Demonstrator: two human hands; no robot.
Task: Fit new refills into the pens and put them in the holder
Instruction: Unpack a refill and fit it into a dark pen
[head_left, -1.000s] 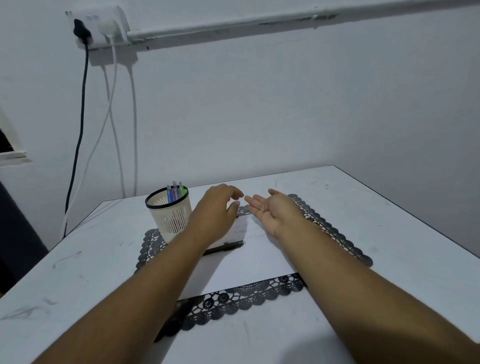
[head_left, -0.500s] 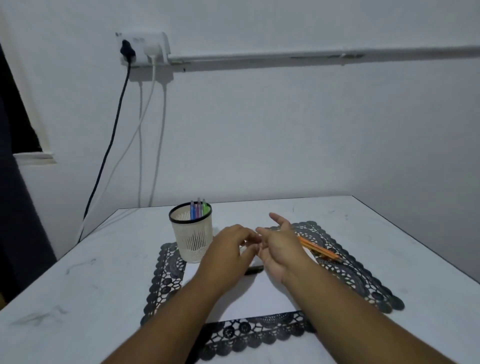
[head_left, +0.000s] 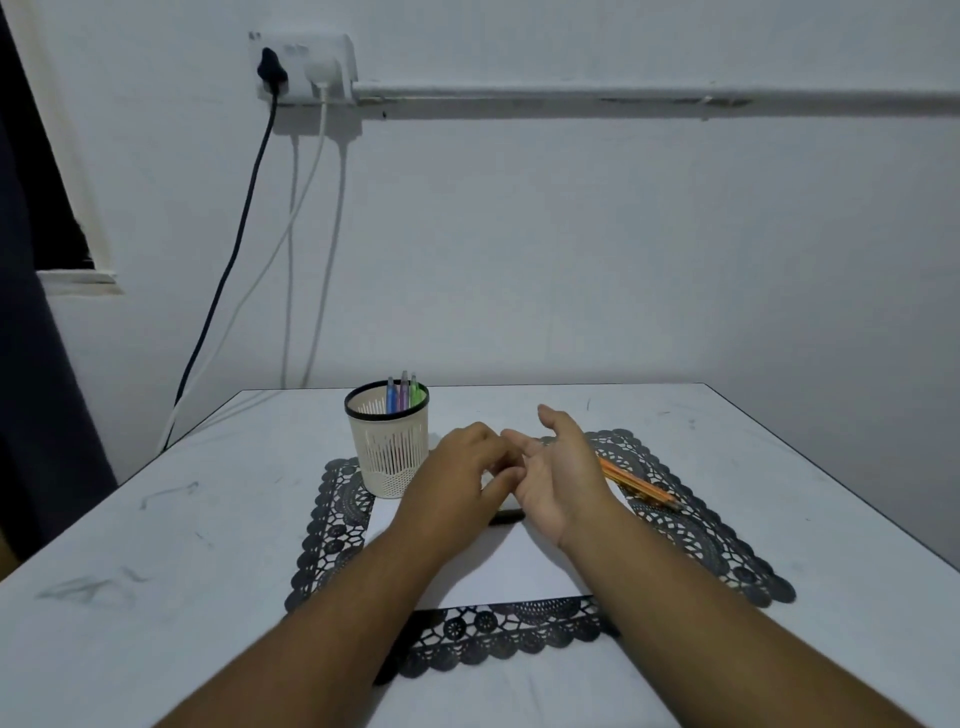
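Observation:
A cream mesh holder (head_left: 388, 447) with a black rim stands on the left of a black lace mat (head_left: 691, 525) and holds three coloured pens (head_left: 402, 396). My left hand (head_left: 457, 475) hovers palm down just right of the holder, fingers loosely curled, with nothing visible in them. Beside it is my right hand (head_left: 558, 478), palm turned toward the left hand and fingers relaxed, their tips nearly meeting. A dark pen (head_left: 508, 515) lies on the white paper (head_left: 498, 569) beneath both hands. Orange pens (head_left: 641, 487) lie on the mat behind my right hand.
The white table (head_left: 156, 545) ends at a wall behind the holder. A wall socket (head_left: 304, 65) has a black and a white cable hanging down to the table's back left corner. A dark curtain (head_left: 31, 364) hangs at the far left.
The view has shifted, so the table now sits lower and more centred. My hands drew closer together until the fingertips nearly touch. The orange pens came into view behind my right hand.

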